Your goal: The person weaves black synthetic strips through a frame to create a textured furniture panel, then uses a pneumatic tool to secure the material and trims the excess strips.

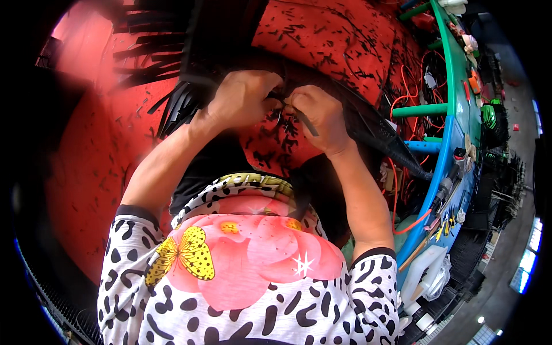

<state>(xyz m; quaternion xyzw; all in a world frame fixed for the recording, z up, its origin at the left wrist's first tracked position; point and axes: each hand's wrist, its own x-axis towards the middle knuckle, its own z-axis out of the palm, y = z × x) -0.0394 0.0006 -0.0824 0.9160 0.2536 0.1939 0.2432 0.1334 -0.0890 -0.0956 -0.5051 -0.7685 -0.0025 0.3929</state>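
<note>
My left hand [247, 96] is closed, its thumb and fingertips pinched close to my right hand; what lies in its grip is too small and dark to make out. My right hand [323, 118] is closed in a pinch around a thin, flat, dark blade-like strip [309, 123] that sticks out below the fingers. The fingertips of both hands almost meet above a red surface strewn with small black scraps [287, 129]. Beside my left wrist lies a bundle of black strips [179, 109]. A long black piece [368, 109] runs behind and to the right of my right hand.
More black strips [152, 54] stick out at the upper left. Red sheeting [328, 34] with scattered black offcuts spreads around. At right stands a green and blue frame [445, 109] with orange cables [397, 103] and tools; a white plastic container [422, 273] sits lower down.
</note>
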